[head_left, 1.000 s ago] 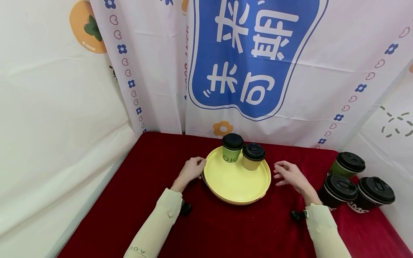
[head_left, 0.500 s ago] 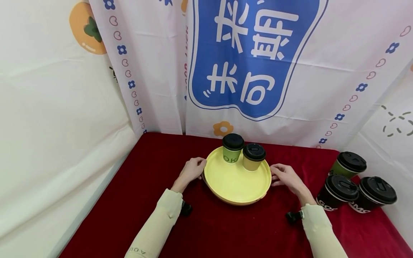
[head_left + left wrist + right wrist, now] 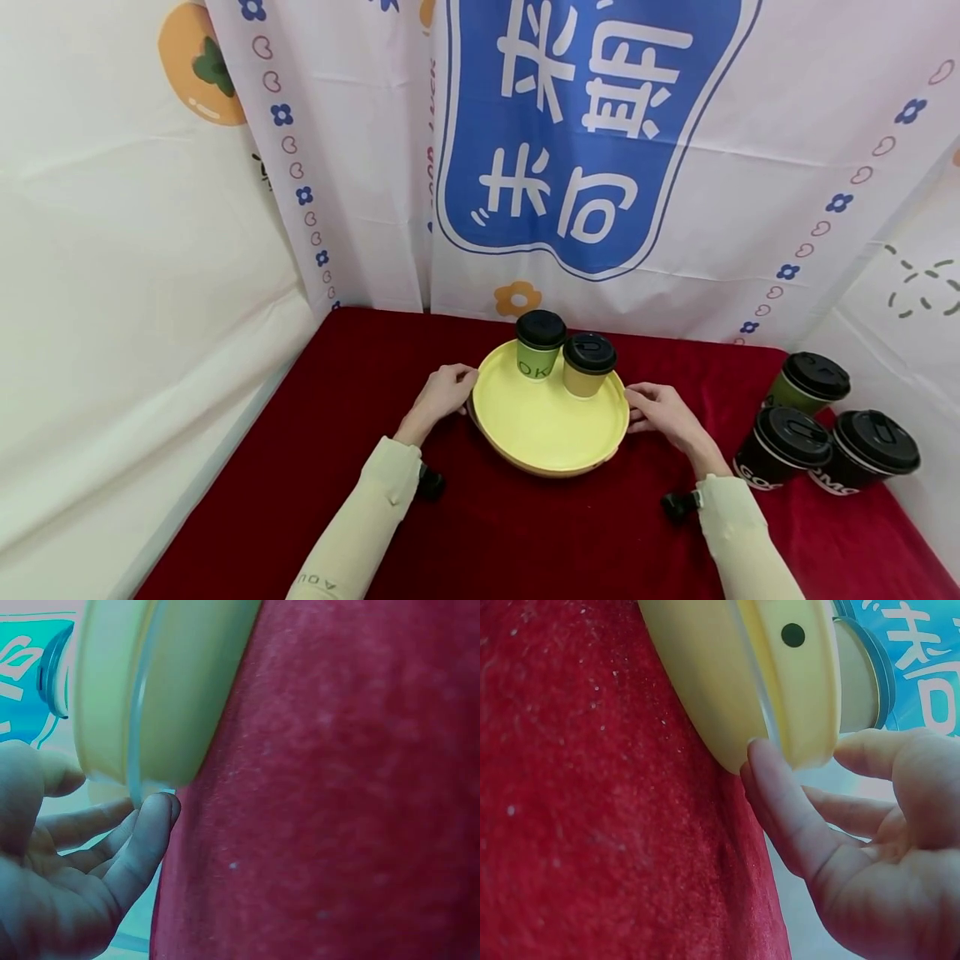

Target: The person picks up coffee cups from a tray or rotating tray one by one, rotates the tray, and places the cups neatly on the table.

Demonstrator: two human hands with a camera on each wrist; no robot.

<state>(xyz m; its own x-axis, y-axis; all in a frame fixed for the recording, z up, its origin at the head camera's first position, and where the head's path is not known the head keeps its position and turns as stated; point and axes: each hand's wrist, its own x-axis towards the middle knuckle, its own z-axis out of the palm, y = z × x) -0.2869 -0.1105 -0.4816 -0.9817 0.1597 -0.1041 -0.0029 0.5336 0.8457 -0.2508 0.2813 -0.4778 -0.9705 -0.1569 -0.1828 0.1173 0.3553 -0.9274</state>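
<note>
A round yellow tray (image 3: 551, 433) with a raised rim and a seam round its side sits on the dark red cloth. My left hand (image 3: 446, 392) holds its left edge, thumb by the rim and fingers against the lower side in the left wrist view. On the opposite edge, my right hand (image 3: 663, 412) grips the tray in the same manner, as the right wrist view shows. Toward the back of the tray stand two lidded paper cups, a green cup (image 3: 536, 362) and a tan cup (image 3: 583, 382), side by side with black lids.
At the table's right side stand three more black-lidded cups: a green one (image 3: 797, 393), a black one (image 3: 767, 463) and another black one (image 3: 843, 475). Red cloth (image 3: 525, 542) covers the table. A printed white curtain (image 3: 360, 183) hangs along the back.
My right hand has moved left from beside the tray and now grips its right edge. The left hand, the tray and its two cups have stayed in place.
</note>
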